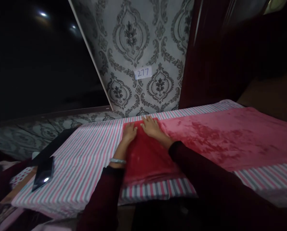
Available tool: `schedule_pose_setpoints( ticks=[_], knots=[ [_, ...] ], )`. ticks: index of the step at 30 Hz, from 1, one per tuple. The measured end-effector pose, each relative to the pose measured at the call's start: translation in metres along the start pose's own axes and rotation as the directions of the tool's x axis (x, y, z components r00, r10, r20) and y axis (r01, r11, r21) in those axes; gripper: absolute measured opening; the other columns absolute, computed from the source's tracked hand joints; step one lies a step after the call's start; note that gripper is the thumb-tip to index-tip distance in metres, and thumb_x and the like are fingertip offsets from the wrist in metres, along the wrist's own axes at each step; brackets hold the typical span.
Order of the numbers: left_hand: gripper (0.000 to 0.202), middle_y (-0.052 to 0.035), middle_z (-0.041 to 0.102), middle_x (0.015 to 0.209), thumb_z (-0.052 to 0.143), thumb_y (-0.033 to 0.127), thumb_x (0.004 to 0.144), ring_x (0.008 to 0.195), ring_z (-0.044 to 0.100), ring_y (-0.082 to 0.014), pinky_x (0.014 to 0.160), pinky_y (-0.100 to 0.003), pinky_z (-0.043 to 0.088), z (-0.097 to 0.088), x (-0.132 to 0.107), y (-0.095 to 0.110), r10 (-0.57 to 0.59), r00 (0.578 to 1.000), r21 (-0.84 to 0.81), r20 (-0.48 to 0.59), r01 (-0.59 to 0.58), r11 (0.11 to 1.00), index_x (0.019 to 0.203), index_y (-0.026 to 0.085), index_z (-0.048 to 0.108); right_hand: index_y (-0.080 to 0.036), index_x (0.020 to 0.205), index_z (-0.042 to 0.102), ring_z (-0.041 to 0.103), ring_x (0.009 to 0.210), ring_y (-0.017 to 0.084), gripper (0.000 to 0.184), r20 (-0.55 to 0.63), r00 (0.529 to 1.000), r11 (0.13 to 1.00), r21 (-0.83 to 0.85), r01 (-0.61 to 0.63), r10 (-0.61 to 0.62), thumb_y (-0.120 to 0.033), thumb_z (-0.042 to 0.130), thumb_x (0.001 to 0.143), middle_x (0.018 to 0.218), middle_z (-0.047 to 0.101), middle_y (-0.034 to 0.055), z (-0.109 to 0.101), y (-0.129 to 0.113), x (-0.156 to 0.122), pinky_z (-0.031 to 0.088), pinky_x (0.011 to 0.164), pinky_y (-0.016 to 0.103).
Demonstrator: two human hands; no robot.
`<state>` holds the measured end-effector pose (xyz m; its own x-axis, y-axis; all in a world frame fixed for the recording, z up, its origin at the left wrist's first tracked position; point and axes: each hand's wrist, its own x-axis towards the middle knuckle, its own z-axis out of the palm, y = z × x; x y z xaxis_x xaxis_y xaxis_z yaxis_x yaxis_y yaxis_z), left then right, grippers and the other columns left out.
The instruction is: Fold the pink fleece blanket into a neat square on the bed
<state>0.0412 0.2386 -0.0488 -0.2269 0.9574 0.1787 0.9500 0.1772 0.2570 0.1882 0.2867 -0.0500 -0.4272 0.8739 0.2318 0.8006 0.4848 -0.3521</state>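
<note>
A plush red and pink blanket (230, 138) lies across the right part of a striped sheet. Its left portion is a darker red folded section (145, 160) with a straight left edge. My left hand (129, 132) rests flat on the far left corner of this section, fingers stretched forward. Just to its right, my right hand (151, 125) lies palm down near the far edge, fingers spread. Neither hand grips the cloth. A bracelet (117, 160) circles my left wrist.
The striped sheet (85, 154) covers the table. A dark phone or tablet (43, 173) lies at the left edge. Behind stand a large black screen (42, 61), a patterned wall (155, 35) with a "277" label (143, 73), and a dark red panel (206, 64).
</note>
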Motion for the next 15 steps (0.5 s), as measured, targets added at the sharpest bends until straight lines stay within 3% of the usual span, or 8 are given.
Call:
schedule_pose_setpoints(
  ticks=[5, 11, 15],
  knots=[
    [0.059, -0.0188, 0.036, 0.167, 0.040, 0.041, 0.103, 0.156, 0.028, -0.0357, 0.124, -0.064, 0.023, 0.036, -0.002, 0.001, -0.058, 0.998, 0.104, 0.027, 0.055, 0.993, 0.157, 0.017, 0.044, -0.018, 0.160, 0.042, 0.023, 0.157, 0.031, 0.057, 0.023, 0.998, 0.992, -0.108, -0.063, 0.065, -0.043, 0.038, 0.109, 0.167, 0.033, 0.0141, 0.039, 0.036, 0.000, 0.016, 0.125, 0.058],
    [0.062, -0.0170, 0.029, 0.170, 0.032, 0.045, 0.105, 0.158, 0.024, -0.0355, 0.123, -0.066, 0.023, 0.051, -0.006, -0.006, -0.034, 0.997, 0.189, 0.063, 0.022, 0.982, 0.161, 0.019, 0.039, -0.015, 0.161, 0.040, 0.019, 0.158, 0.031, 0.061, 0.054, 0.990, 0.984, -0.128, -0.124, 0.132, -0.048, 0.035, 0.109, 0.169, 0.027, 0.0156, 0.055, 0.056, 0.000, 0.020, 0.123, 0.059],
    [0.062, -0.0175, 0.030, 0.170, 0.031, 0.044, 0.105, 0.158, 0.024, -0.0354, 0.124, -0.066, 0.022, 0.050, -0.004, -0.006, -0.036, 0.997, 0.181, 0.065, 0.024, 0.983, 0.160, 0.018, 0.039, -0.013, 0.156, 0.047, 0.033, 0.152, 0.033, 0.056, -0.050, 0.973, 0.973, -0.043, -0.229, 0.226, -0.039, 0.034, 0.109, 0.165, 0.036, 0.0188, 0.051, 0.063, 0.006, 0.030, 0.120, 0.051]
  ],
)
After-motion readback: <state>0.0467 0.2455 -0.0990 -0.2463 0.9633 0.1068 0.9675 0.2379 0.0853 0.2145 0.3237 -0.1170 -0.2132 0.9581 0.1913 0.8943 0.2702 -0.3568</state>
